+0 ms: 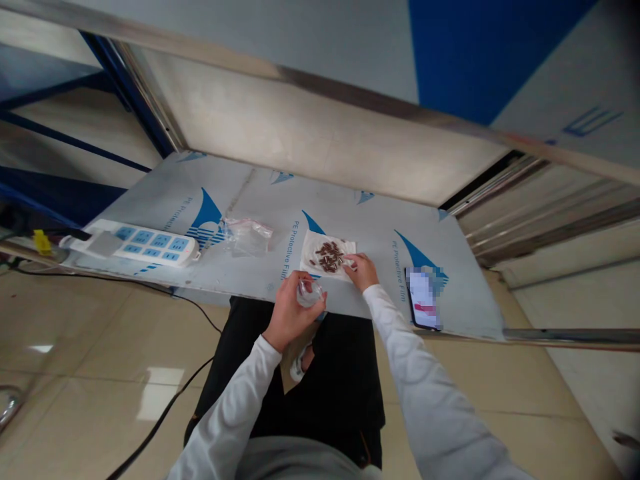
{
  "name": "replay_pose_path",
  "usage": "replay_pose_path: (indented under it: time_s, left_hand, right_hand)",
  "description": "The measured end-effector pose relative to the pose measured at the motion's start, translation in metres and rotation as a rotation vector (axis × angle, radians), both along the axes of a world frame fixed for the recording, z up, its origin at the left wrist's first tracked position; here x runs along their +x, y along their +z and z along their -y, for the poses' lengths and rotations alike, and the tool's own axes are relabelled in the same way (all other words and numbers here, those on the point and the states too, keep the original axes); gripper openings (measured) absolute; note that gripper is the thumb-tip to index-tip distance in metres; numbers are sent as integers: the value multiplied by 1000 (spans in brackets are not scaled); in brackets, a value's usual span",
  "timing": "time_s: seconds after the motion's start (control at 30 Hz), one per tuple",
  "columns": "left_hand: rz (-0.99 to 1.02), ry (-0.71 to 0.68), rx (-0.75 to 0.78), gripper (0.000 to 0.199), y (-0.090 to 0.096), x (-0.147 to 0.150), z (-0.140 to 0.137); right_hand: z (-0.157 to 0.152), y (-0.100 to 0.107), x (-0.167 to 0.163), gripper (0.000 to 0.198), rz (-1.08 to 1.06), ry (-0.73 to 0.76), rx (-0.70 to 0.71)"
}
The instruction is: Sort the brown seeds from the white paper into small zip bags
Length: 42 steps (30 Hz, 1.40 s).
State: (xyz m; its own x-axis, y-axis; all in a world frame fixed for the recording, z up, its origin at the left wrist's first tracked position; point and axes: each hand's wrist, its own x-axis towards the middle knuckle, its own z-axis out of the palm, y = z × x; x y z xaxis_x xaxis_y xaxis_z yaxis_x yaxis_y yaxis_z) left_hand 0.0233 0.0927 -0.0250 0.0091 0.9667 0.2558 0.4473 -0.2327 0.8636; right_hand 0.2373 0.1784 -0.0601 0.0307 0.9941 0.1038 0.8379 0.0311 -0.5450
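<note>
My left hand [296, 305] is wrapped around a small clear plastic cup [309, 293], held at the front edge of the film-covered shelf [345, 305]. A white sheet [345, 245] lies flat just beyond it, bearing a pile of small dark brown pieces [330, 257], which look like short rods or capsules. At the right edge of the pile is my right hand [361, 272], thumb and fingertips pinched together over the sheet. Whatever sits between those fingertips is too small to make out.
A white and blue power strip [150, 245] with a plugged-in cord lies on the left. Near it is a clear zip bag [247, 237]. A phone [423, 299] with a lit screen rests at the right front edge. An upper shelf [320, 40] overhangs the back.
</note>
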Motion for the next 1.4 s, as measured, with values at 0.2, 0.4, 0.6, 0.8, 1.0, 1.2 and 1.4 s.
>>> replay_pose_path:
  time_s: [0.2, 0.4, 0.6, 0.8, 1.0, 1.2, 1.4]
  left_hand:
    - [-17, 11, -16, 27, -2, -3, 1]
    - [-9, -9, -8, 29, -4, -1, -3]
    - [8, -6, 2, 31, -2, -2, -5]
    - [52, -64, 53, 32, 5, 0, -6]
    - [104, -96, 65, 32, 8, 6, -5]
    - [176, -172, 15, 48, 11, 0, -3]
    - [524, -342, -218, 39, 15, -16, -6]
  right_hand:
    - [-10, -20, -11, 16, 62, 0, -35]
    - [-16, -19, -15, 14, 30, -84, -49]
    - [16, 33, -32, 18, -144, -105, 43]
    - [81, 101, -66, 7, -319, 296, 157]
    - [82, 105, -67, 13, -203, 552, 156]
    - [79, 100, -56, 9, -371, 434, 110]
    - [64, 100, -49, 16, -465, 459, 34]
